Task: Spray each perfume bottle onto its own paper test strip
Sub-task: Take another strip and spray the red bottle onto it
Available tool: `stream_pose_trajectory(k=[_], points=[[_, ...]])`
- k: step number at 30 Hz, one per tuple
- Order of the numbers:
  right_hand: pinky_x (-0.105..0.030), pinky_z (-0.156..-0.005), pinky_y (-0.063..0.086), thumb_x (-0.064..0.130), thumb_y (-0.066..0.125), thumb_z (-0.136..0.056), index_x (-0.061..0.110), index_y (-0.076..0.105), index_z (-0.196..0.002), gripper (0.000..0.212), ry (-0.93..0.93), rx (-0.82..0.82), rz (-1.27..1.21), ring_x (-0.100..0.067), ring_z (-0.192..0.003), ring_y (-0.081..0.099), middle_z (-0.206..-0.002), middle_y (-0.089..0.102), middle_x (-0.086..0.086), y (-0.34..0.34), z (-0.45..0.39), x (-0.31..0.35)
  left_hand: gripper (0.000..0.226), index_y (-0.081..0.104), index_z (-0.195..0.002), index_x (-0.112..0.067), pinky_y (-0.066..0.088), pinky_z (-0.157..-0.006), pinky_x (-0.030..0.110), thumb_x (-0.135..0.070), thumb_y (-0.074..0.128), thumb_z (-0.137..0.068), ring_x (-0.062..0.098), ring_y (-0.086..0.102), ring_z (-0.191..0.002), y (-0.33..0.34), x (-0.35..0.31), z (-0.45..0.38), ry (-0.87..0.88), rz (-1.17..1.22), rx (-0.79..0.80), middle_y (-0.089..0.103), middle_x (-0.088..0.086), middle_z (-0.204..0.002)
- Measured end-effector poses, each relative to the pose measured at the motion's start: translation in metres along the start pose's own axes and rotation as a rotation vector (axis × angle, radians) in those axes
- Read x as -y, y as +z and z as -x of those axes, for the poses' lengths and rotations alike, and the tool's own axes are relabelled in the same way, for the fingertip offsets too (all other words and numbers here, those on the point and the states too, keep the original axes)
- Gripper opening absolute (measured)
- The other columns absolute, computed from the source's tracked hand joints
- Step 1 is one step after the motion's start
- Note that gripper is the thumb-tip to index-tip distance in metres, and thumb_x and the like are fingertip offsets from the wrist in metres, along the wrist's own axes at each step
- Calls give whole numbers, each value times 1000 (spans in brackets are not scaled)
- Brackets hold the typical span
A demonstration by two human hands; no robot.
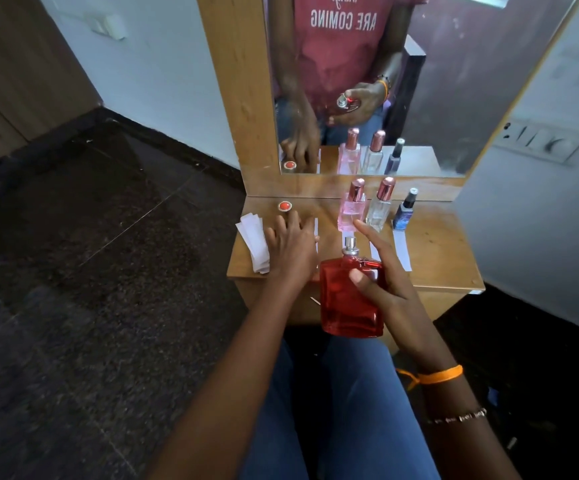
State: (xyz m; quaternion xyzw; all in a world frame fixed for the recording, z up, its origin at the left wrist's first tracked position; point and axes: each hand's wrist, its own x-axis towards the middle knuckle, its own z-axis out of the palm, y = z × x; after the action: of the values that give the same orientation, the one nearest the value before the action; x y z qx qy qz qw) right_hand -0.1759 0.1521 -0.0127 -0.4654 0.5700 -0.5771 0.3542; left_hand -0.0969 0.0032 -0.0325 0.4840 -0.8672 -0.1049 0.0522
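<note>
While right hand (381, 282) grips red bottle (350, 299), left hand (291, 247) presses strip (316, 226).

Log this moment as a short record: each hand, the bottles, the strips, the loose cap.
right hand: holds the red bottle, uncapped, index finger raised by the nozzle
left hand: flat on a strip on the table
standing bottles: pink, clear, blue, all capped
strips: stack at left; one before the blue bottle
red cap: on table, beyond left hand
</note>
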Motion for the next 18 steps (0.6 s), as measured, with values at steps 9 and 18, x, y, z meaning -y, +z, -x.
stream_pose_trajectory(k=[9,18], points=[[-53,-107,39,17,55,-87,30,50,-131,46,11,-49,-147,-17,-125,51,-131,54,18,1,-1,-8,27,51,-116,-16,35,-94,43,-13,52,-90,32,45,-117,-1,-4,9,-27,287,-167,57,8,-123],[-45,-90,54,18,73,-73,33,53,-125,57,99,-101,-390,-36,-117,56,-138,47,-15,7,1,-14,24,62,-98,-11,44,-62,17,-10,73,-77,5,57,-72,-30,1,37,-188,956,-20,61,-5,-78]])
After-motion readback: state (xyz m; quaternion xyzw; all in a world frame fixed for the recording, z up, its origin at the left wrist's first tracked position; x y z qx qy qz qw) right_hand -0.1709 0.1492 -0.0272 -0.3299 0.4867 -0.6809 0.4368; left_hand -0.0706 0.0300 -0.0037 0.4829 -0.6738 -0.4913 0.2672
